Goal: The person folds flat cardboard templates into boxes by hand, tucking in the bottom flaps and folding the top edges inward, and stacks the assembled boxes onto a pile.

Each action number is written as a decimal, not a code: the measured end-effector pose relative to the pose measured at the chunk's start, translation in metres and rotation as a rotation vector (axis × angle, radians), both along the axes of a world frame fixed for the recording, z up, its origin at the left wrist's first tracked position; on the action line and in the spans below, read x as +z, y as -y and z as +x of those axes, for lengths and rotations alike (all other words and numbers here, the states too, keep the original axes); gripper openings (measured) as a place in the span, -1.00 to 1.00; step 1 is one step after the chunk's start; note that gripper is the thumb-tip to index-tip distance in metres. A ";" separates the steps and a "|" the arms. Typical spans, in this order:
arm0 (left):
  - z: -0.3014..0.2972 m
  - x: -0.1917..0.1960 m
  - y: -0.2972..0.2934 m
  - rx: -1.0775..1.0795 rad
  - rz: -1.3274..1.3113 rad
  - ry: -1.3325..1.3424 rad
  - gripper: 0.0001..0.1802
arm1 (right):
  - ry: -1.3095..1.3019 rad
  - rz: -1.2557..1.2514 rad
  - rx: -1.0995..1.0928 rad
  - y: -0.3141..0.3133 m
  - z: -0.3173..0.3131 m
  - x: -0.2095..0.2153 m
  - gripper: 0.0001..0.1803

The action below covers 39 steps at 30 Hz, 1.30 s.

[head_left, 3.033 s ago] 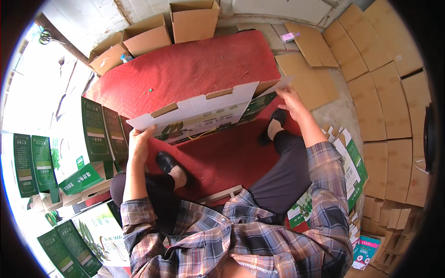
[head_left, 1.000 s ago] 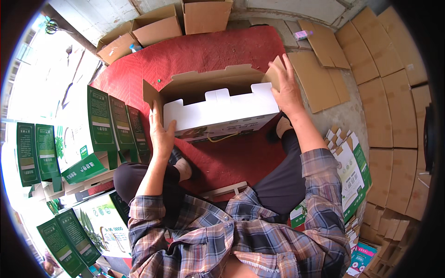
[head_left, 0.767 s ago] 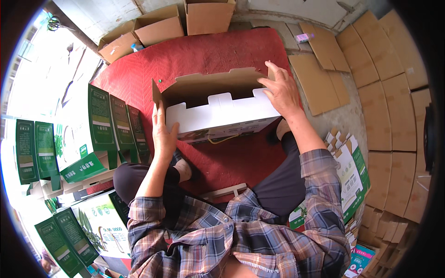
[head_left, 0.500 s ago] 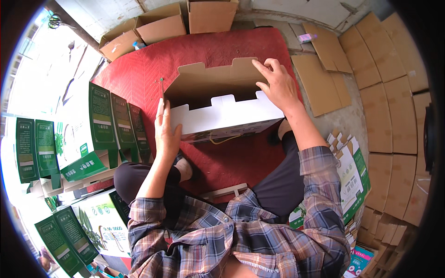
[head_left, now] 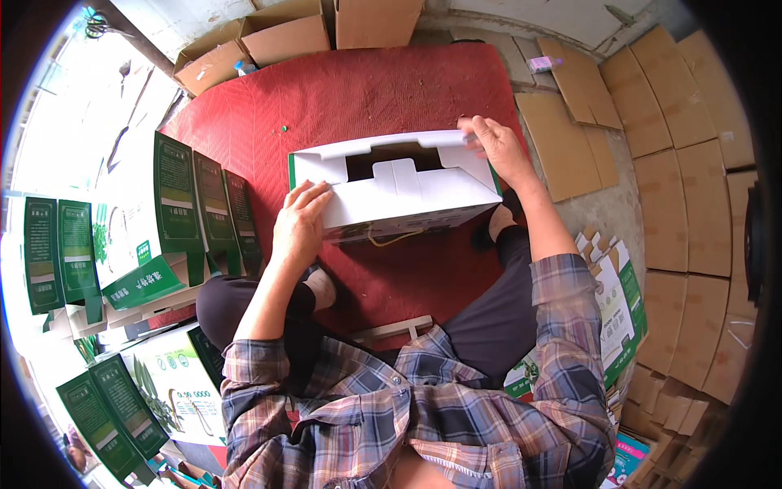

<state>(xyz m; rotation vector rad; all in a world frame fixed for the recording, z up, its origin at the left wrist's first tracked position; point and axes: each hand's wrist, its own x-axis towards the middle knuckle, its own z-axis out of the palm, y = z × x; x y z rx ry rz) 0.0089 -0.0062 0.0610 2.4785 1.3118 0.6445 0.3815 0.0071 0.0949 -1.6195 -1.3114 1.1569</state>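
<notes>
A white and green gift carton [head_left: 383, 196] stands on the red mat in front of me, a cord handle at its near side. Its top flaps are folded inward, leaving a dark gap between the far and near flaps. My left hand [head_left: 301, 222] rests on the near left corner, its fingers lying over the white flap. At the far right corner is my right hand [head_left: 501, 151], next to the far flap. Its fingertips are smeared by motion, so I cannot make out whether they grip the flap.
Green and white cartons [head_left: 130, 236] stand on my left. Open brown boxes [head_left: 285, 37] line the back edge of the red mat [head_left: 366, 98]. Flat cardboard [head_left: 562, 147] lies at right, beside stacked brown cartons [head_left: 660, 196]. More printed cartons [head_left: 619, 318] lean by my right arm.
The carton's upright far flap has come down toward me, and the side flaps are folded in. My left hand has moved from the left side onto the near flap's corner.
</notes>
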 end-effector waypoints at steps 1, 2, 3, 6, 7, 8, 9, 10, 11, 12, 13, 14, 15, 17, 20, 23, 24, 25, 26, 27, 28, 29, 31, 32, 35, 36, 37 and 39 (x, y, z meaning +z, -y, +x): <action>0.000 0.001 0.001 -0.001 -0.001 0.002 -0.64 | 0.061 -0.040 -0.002 -0.001 0.008 -0.010 -0.68; -0.001 0.004 0.002 0.005 -0.019 0.005 -0.65 | 0.059 -0.042 0.001 -0.001 0.004 -0.011 -0.68; -0.001 0.005 0.003 0.011 -0.037 0.009 -0.66 | 0.249 -0.012 0.045 0.000 0.000 -0.012 -0.67; -0.001 0.008 0.004 0.018 -0.055 0.051 -0.68 | 0.588 0.077 0.072 0.008 -0.010 -0.023 -0.56; -0.002 0.007 0.003 0.017 -0.056 0.052 -0.68 | 0.735 0.138 0.056 0.012 -0.013 -0.027 -0.43; -0.005 0.007 0.002 0.029 -0.109 0.073 -0.67 | 0.880 0.202 0.041 0.013 -0.017 -0.030 -0.28; -0.006 0.007 0.001 0.041 -0.161 0.096 -0.66 | 0.859 0.014 0.076 0.014 -0.019 -0.028 -0.12; -0.004 0.007 0.000 0.042 -0.162 0.094 -0.66 | 0.858 0.014 0.077 0.014 -0.016 -0.031 -0.12; -0.001 0.008 -0.002 0.149 -0.124 0.159 -0.59 | 0.725 0.044 0.070 0.014 -0.013 -0.033 -0.12; 0.002 0.009 -0.006 0.255 -0.086 0.223 -0.51 | 0.593 0.073 0.063 0.014 -0.011 -0.035 -0.11; 0.003 0.002 -0.015 0.253 -0.043 0.224 -0.26 | 0.594 0.072 0.062 0.016 -0.008 -0.038 -0.11; 0.005 -0.002 -0.021 0.259 -0.044 0.219 -0.26 | 0.577 0.071 0.062 0.016 -0.011 -0.038 -0.10; 0.009 -0.005 -0.027 0.296 -0.051 0.230 -0.20 | 0.562 0.073 0.062 0.017 -0.013 -0.037 -0.10; 0.015 -0.007 -0.036 0.322 -0.079 0.156 -0.01 | 0.592 0.081 0.050 0.019 -0.018 -0.036 -0.12; 0.029 0.000 -0.035 0.352 -0.261 -0.076 0.04 | 0.694 0.082 0.011 0.023 -0.027 -0.033 -0.16; 0.037 0.001 -0.035 0.377 -0.214 -0.147 0.01 | 0.784 0.085 -0.021 0.024 -0.031 -0.035 -0.19; 0.041 0.003 -0.035 0.404 -0.207 -0.190 -0.03 | 0.805 0.095 -0.034 0.025 -0.031 -0.036 -0.21; 0.043 0.004 -0.034 0.402 -0.208 -0.191 -0.03 | 0.805 0.093 -0.035 0.025 -0.033 -0.036 -0.21; 0.044 0.005 -0.034 0.411 -0.198 -0.194 -0.07 | 0.841 0.095 -0.045 0.025 -0.036 -0.036 -0.21; 0.044 0.005 -0.033 0.419 -0.188 -0.198 -0.11 | 0.878 0.098 -0.055 0.025 -0.039 -0.035 -0.22; 0.045 0.003 -0.033 0.419 -0.189 -0.199 -0.11 | 0.877 0.096 -0.056 0.025 -0.041 -0.035 -0.22; 0.045 0.001 -0.033 0.431 -0.169 -0.214 -0.13 | 0.895 0.092 -0.056 0.024 -0.042 -0.035 -0.21; 0.045 -0.001 -0.032 0.443 -0.149 -0.229 -0.14 | 0.913 0.088 -0.057 0.024 -0.043 -0.035 -0.21; 0.047 -0.001 -0.032 0.449 -0.170 -0.223 -0.13 | 0.924 0.083 -0.051 0.025 -0.043 -0.035 -0.21; 0.048 0.004 -0.030 0.440 -0.189 -0.202 -0.15 | 0.946 0.114 -0.060 0.029 -0.041 -0.036 -0.26; 0.048 0.005 -0.029 0.426 -0.187 -0.187 -0.18 | 0.955 0.150 -0.071 0.030 -0.040 -0.037 -0.32; 0.044 0.005 -0.029 0.401 -0.193 -0.124 -0.25 | 0.957 0.150 -0.075 0.030 -0.032 -0.039 -0.32; 0.023 -0.004 -0.033 0.421 -0.093 -0.013 -0.42 | 0.653 0.232 -0.065 0.027 -0.010 -0.046 -0.47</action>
